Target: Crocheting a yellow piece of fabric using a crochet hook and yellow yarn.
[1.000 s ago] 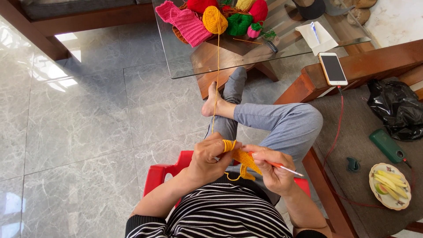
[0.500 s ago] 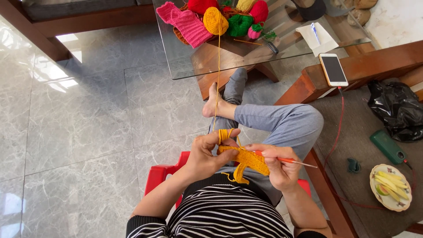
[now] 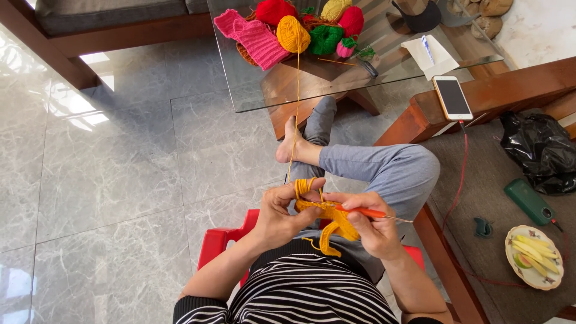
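Hanging between both hands over the lap, the orange crochet piece point(image 3: 329, 221) is pinched by the left hand point(image 3: 282, 215), yarn looped over its fingers. The right hand point(image 3: 371, 227) closes on the crochet hook point(image 3: 360, 211), lying crosswise, tip toward the left. The strand point(image 3: 295, 114) runs away to the yarn ball point(image 3: 293, 34).
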